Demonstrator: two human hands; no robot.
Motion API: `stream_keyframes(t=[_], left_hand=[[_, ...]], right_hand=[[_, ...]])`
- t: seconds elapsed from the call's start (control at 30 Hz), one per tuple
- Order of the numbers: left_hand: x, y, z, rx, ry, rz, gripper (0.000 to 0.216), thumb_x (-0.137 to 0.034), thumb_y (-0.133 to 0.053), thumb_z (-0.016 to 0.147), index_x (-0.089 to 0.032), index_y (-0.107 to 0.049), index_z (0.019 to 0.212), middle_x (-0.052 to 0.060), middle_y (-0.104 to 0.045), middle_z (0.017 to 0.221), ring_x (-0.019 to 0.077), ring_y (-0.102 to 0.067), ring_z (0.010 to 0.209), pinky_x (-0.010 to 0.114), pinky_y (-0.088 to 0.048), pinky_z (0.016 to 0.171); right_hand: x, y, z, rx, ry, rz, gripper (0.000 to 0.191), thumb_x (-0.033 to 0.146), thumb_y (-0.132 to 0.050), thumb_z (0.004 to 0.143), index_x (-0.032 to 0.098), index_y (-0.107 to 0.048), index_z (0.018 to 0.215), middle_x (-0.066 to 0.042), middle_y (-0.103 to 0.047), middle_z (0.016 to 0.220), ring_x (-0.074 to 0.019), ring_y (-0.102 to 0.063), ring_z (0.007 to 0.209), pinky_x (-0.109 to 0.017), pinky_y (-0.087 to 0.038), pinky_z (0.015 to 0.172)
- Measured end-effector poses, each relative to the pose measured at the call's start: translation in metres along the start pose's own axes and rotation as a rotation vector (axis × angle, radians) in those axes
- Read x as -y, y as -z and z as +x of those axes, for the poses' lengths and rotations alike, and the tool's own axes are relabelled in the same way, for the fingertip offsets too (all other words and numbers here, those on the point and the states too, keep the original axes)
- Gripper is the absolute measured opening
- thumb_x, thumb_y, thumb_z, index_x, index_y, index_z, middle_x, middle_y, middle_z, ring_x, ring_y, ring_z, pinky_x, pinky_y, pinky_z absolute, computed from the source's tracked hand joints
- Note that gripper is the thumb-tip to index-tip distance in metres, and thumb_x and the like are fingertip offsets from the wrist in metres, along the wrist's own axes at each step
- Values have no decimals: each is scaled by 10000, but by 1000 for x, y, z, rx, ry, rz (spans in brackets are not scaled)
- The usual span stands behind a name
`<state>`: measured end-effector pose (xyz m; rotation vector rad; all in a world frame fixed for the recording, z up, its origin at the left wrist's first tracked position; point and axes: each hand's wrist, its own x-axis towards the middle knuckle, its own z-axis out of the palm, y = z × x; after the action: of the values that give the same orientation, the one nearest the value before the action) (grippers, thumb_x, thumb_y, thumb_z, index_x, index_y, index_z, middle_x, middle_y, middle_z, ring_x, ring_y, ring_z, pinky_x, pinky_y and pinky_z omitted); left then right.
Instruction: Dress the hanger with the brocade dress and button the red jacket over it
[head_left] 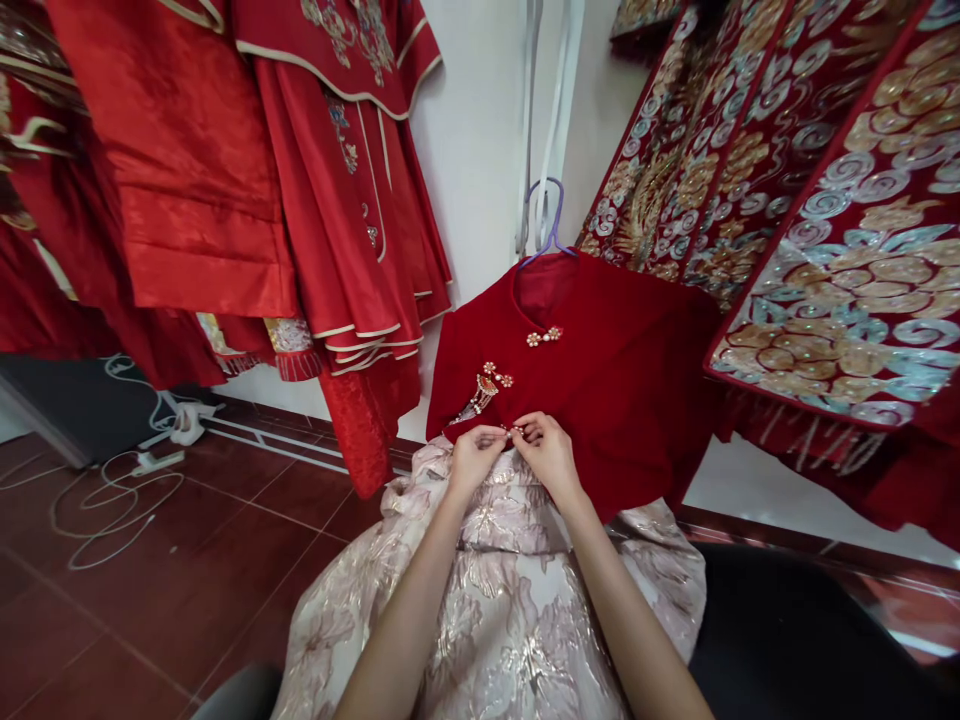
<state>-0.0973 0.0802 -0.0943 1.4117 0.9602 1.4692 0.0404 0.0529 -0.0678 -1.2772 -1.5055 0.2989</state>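
Note:
A dark red velvet jacket [630,360] hangs in front of me on a purple hanger [555,225]. At its lower front edge, my left hand [478,458] and my right hand [546,455] meet, thumbs and fingertips pinched together around a small beaded clasp [511,433]. The fingers hide most of that clasp. Higher on the front sit a beaded flower clasp [544,337] at the neck and a jewelled tassel ornament [484,390] on the left side. Pale brocade fabric [510,600] with a shiny flower pattern spreads below the jacket, under both forearms.
Red garments [202,190] hang on the left, and embroidered sequinned panels [847,230] hang on the right. White cables [112,500] and a power strip [159,462] lie on the tiled floor [247,540]. A black surface [787,630] stands at lower right.

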Motion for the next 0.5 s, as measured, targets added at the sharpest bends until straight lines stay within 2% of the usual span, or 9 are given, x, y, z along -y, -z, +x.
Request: stream_keyframes(t=[0.13,0.23,0.33,0.5], left_hand=[[-1,-2,2,-138,58,-5,280,-255,-769,643,-126,-631,849,39,-664,734,118,-615,651,250,-488,659],[-4,-2,1,-75,34,-9,252,-263,-755,663,-132,-625,834,44,-660,783,115,-612,692,242,-478,678],[-7,-1,-4,-24,-12,-13,241,-273,-732,693,-143,-622,864,40,-652,822,116,-610,732,244,-475,706],[-10,-3,-11,31,-109,115,242,-291,-695,739,-169,-647,943,30,-652,842,113,-586,735,248,-469,721]], right_hand=[[-5,14,2,15,-107,-88,253,362,-673,699,180,-588,854,-7,-612,697,-142,-576,589,-269,-471,601],[-7,27,4,88,-148,-89,251,347,-683,683,186,-600,856,0,-632,679,-149,-606,620,-268,-475,625],[-8,39,6,163,-159,-30,203,362,-645,724,194,-632,838,-13,-664,726,-146,-624,650,-270,-494,651],[-2,54,9,233,-160,84,247,411,-612,767,193,-650,877,-34,-685,790,-154,-642,692,-278,-526,658]])
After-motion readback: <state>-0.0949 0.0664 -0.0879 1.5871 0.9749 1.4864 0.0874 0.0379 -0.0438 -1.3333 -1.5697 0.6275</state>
